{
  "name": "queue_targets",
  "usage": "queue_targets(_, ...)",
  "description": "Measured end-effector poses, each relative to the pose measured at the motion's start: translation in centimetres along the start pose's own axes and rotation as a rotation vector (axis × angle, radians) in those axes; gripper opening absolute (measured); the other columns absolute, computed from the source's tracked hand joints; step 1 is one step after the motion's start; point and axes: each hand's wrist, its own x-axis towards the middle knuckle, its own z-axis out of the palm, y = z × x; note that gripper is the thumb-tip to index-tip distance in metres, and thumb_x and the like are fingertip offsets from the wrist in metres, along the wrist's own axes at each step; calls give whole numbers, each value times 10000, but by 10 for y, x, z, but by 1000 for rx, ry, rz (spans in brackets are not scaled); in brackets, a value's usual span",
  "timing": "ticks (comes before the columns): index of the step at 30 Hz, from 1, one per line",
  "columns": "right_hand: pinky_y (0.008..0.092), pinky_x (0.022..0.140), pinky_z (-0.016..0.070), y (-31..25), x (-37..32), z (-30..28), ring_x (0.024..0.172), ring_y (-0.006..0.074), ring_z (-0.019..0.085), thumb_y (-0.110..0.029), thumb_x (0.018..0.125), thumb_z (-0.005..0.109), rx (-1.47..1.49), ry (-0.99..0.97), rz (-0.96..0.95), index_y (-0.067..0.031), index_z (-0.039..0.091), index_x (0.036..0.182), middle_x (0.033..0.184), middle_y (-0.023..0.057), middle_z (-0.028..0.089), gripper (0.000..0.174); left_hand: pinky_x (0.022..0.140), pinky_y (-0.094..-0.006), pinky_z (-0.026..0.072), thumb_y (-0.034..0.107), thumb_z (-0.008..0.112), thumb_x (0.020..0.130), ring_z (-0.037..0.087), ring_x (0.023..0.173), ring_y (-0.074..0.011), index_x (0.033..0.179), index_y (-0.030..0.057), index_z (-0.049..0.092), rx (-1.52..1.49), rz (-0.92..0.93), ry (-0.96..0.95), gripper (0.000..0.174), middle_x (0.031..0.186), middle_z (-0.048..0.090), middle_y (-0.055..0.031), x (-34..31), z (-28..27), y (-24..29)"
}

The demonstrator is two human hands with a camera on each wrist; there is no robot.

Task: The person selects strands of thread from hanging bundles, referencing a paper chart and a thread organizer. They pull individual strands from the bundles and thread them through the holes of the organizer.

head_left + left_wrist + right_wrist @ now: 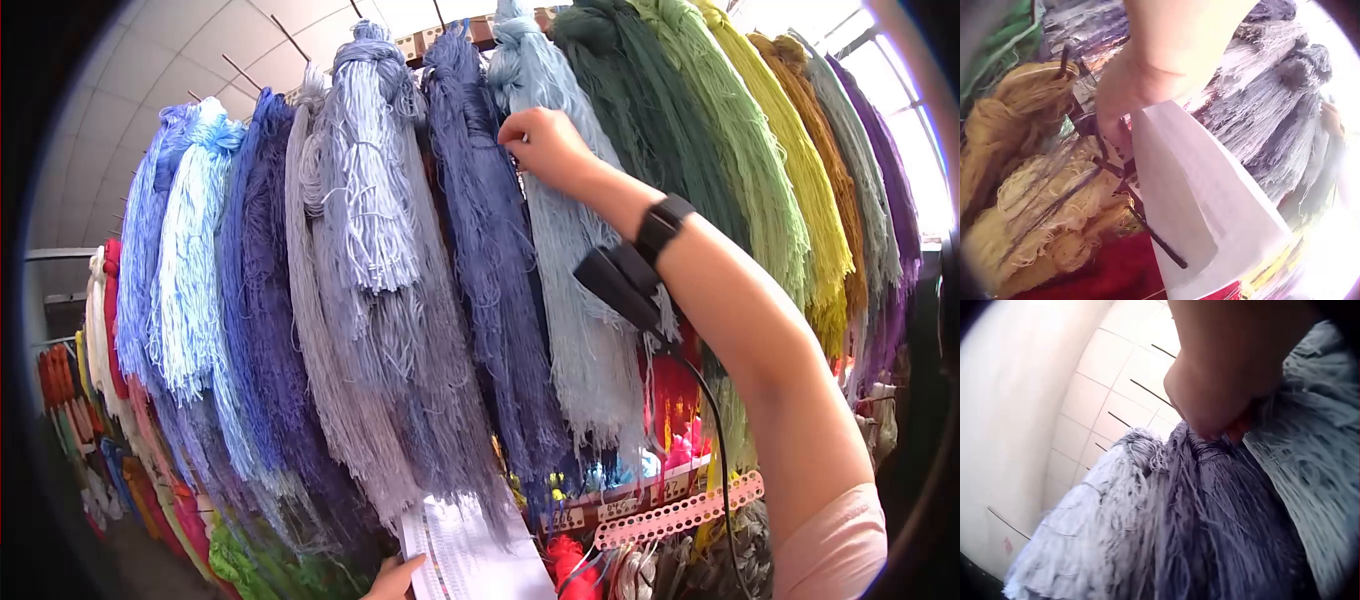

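Note:
My right hand [545, 145] is raised among hanging yarn, its curled fingertips pinching at the upper part of a dark slate-blue yarn hank [490, 230]. A pale grey-blue hank [590, 330] hangs right behind and beside that hand. In the right wrist view the fingers [1232, 431] are bent at the tied top of the blue hank, with the tips partly hidden. Low in the head view, my left hand [395, 580] grips the edge of white printed sheets [470, 560]. The paper [1197, 206] hangs down from that hand in the left wrist view.
Light blue [200, 270], lavender-grey [375, 190], dark green [650, 110] and yellow [800, 170] hanks hang around. Thin metal rods [290, 37] stick out above. Below is a pink perforated strip [680, 510]; tan yarn [1016, 119] and a dark rod [1159, 239] are near the left hand.

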Motion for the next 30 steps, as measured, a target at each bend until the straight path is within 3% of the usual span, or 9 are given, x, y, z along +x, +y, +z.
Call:
queue_targets(2,358,665,458,11,16,12,745,260,588,-25,666,494,-305,87,-173,-26,604,735,743,135,591,130,716,-336,478,162,557,780,574,815,-232,1057,35,515,2,25,-59,308,933,585,-103,1,-11,-5)
queue_targets(3,380,735,433,12,22,17,849,287,547,-28,641,497,-316,46,-114,-55,614,737,786,121,589,154,735,-333,478,175,561,786,567,841,-223,1097,42,490,4,39,-86,346,972,573,-86,2,-16,-6)
queue_targets(6,381,708,444,14,24,24,818,287,561,-37,648,503,-395,11,-167,-58,616,741,788,124,593,148,741,-333,471,177,563,782,558,861,-202,1106,57,489,-50,28,-96,354,967,571,-73,-12,-18,-2)
queue_targets(9,373,685,445,18,30,26,776,290,560,-69,647,543,-463,-76,-77,-54,622,778,782,132,589,154,736,-303,461,211,574,780,549,867,-174,1127,93,479,-25,25,-99,379,970,566,-34,-27,-16,7)
queue_targets(14,376,674,454,33,31,19,752,297,571,-68,641,539,-366,-66,-192,-48,621,726,758,129,599,120,740,-300,447,237,572,790,537,876,-180,1126,116,483,-78,27,-126,368,968,562,-25,-36,-23,12)
queue_targets(19,352,656,455,32,24,10,713,275,580,-72,627,568,-233,-56,-260,-23,625,709,713,141,599,111,728,-315,441,204,568,797,527,893,-182,1023,127,516,-114,-26,-61,245,970,556,-26,-29,-47,7)
queue_targets(25,321,634,456,18,20,7,676,255,585,-74,638,558,-59,-21,-120,-6,625,726,690,142,598,130,696,-309,451,184,562,803,541,867,-180,933,127,532,-155,-31,-58,145,937,562,-17,-39,-49,13)
queue_targets(30,324,637,456,18,26,7,675,258,584,-79,637,556,-107,61,-86,-11,622,729,693,139,598,133,669,-287,456,149,550,812,553,831,-167,923,108,532,-139,-12,-84,119,916,562,-17,-50,-46,23)
